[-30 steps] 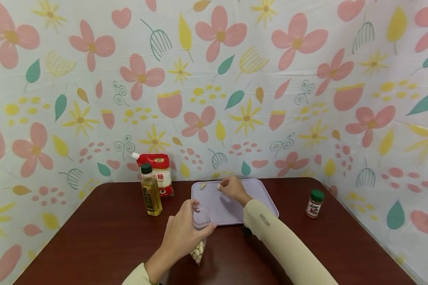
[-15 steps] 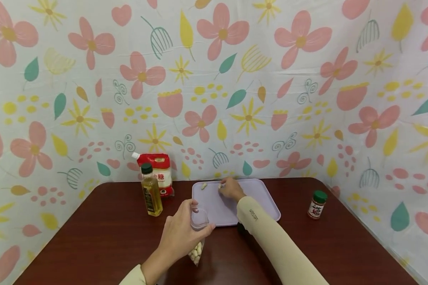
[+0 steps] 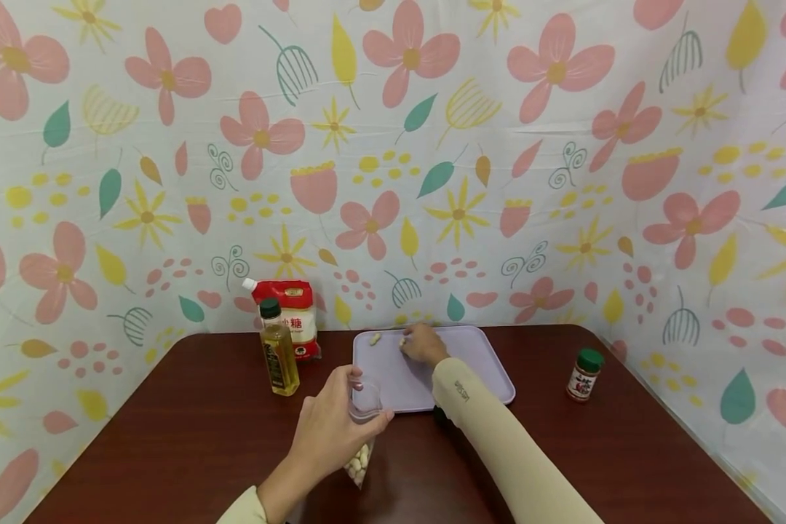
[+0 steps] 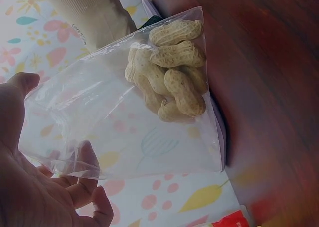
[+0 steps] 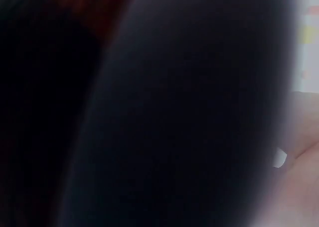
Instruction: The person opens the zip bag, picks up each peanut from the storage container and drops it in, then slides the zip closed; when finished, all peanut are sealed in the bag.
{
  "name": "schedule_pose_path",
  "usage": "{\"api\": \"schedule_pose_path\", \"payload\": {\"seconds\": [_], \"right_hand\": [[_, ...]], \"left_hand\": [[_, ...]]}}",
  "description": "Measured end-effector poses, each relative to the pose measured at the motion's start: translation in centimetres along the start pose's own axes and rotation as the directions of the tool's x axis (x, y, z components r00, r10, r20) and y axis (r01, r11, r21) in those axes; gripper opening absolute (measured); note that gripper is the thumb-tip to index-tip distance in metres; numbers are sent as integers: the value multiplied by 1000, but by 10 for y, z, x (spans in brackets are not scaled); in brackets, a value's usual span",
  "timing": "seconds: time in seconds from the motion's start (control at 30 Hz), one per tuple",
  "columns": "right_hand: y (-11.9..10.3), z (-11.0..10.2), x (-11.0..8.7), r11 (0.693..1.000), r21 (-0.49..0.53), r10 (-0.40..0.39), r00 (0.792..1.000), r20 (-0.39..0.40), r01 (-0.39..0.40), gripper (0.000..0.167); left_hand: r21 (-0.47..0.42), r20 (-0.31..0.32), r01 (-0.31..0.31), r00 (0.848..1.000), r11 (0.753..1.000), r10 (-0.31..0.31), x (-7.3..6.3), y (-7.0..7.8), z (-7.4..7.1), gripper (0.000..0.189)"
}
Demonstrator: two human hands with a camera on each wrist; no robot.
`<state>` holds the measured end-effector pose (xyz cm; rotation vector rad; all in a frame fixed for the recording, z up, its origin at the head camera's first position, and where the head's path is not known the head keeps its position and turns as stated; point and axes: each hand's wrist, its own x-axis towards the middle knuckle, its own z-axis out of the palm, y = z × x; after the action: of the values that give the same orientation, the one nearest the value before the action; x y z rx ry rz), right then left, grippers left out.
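My left hand (image 3: 327, 429) grips the mouth of a clear plastic bag (image 4: 109, 112), its thumb and fingers set apart at the rim. Several unshelled peanuts (image 4: 172, 62) lie together in the bag's bottom corner. Over the far left part of a lilac tray (image 3: 478, 364), my right hand (image 3: 428, 346) reaches down and pinches a peanut (image 3: 402, 340) at its fingertips. Another peanut (image 3: 375, 339) lies to the left on that tray. A dark blur fills most of the right wrist view and hides the fingers there.
On the left of the dark brown table (image 3: 203, 437) stand an oil bottle (image 3: 279, 353) and, behind it, a red and white sugar pouch (image 3: 301, 320). A green-capped spice jar (image 3: 584, 375) stands at the right. A flower-patterned cloth (image 3: 367, 182) hangs behind.
My right hand has shifted slightly on the tray, with its forearm swinging a little left. The left hand holds the bag in nearly the same place. The head view has moved a little.
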<state>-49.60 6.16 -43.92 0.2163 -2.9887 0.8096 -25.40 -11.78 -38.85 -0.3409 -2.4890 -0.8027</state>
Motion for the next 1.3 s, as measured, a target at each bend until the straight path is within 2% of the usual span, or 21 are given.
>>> {"api": "schedule_pose_path", "payload": {"seconds": [0.2,0.5,0.73,0.9,1.07,1.17,1.3], "right_hand": [[2,-3,-3,1000,-5,7,1000,12,-7,26],[6,-10,-9,1000,13,-17,1000,6,17,30],[13,-11,-13,998,33,-50,998,-23,51,26],[17,-12,-12,985,111,-124,989,-79,132,23],[20,-18,-17,947,219,-206,968,-143,234,19],[21,-22,-23,922,237,-265,945,-190,306,16],[20,-26,-32,906,260,-287,936,-204,334,16]], "left_hand": [[-4,5,1,1000,1000,-1,-1,2,1,66],[-12,12,3,1000,1000,-3,-1,2,3,67],[-14,11,-4,1000,1000,4,-1,3,7,66],[-11,19,0,1000,1000,1,1,4,10,66],[-3,22,4,1000,1000,-4,2,5,11,66],[0,25,4,1000,1000,-4,2,5,11,66],[4,22,7,1000,1000,-7,3,5,13,65]]}}
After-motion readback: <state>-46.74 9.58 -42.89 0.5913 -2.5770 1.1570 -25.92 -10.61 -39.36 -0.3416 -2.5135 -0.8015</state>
